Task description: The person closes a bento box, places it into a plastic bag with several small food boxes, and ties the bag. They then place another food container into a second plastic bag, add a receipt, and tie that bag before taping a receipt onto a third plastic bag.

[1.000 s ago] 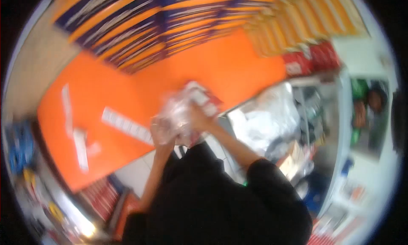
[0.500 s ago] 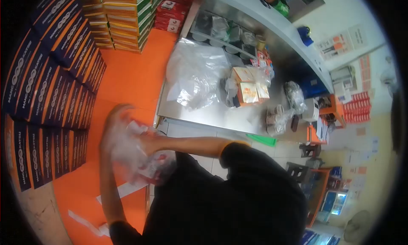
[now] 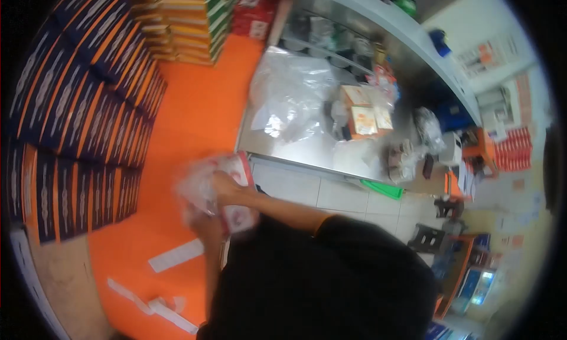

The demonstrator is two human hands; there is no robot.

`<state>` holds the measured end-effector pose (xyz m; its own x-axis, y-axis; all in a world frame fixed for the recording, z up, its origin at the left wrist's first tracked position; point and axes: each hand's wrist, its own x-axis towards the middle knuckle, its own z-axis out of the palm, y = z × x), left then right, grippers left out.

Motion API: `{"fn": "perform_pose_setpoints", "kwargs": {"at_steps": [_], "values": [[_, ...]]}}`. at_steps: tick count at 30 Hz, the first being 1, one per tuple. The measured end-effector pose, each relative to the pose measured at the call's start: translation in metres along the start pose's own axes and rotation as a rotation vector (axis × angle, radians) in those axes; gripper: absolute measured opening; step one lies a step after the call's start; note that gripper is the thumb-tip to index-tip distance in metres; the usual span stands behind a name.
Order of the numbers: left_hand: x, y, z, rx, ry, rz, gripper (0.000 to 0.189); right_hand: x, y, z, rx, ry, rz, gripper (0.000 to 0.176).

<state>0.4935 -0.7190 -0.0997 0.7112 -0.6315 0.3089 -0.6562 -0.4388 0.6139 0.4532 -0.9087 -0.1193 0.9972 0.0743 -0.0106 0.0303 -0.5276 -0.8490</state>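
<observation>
A clear plastic bag (image 3: 198, 186) is held low over the orange counter, close in front of my body, its left side smeared by motion. My right hand (image 3: 227, 189) closes on the bag's plastic from above. Below it, my left hand (image 3: 204, 222) grips the lower part of the bag, its fingers blurred. A red-and-white box (image 3: 239, 219) shows under and beside my hands, partly covered by the plastic and my right wrist.
Dark blue boxes (image 3: 77, 115) are stacked along the left, with yellow-green boxes (image 3: 186, 27) behind. White paper strips (image 3: 176, 255) lie on the orange counter (image 3: 195, 121). The metal table (image 3: 289, 163) carries clear plastic bags (image 3: 292, 98) and orange-white boxes (image 3: 363, 120).
My left hand has drawn back from the bag's far side toward my body. The bag now looks flatter, and more of the red-and-white box shows. The whole view has shifted right.
</observation>
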Motion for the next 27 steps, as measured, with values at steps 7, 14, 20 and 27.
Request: {"fn": "perform_pose_setpoints", "kwargs": {"at_steps": [7,14,20,27], "values": [[0.001,0.038,-0.042,-0.431,-0.087,-0.121,0.032,0.053,-0.033,0.048,0.379,0.635,-0.053,0.038],[0.067,-0.077,-0.032,-0.124,-0.028,0.261,0.037,0.080,-0.086,-0.034,0.543,-0.012,0.039,0.036],[0.013,-0.017,-0.022,0.083,0.141,-0.072,0.031,0.098,-0.058,0.005,0.009,0.449,-0.641,0.024],[-0.009,-0.104,0.074,0.119,-0.040,-0.412,0.037,0.100,-0.012,0.020,-0.092,0.301,-0.322,0.051]]}}
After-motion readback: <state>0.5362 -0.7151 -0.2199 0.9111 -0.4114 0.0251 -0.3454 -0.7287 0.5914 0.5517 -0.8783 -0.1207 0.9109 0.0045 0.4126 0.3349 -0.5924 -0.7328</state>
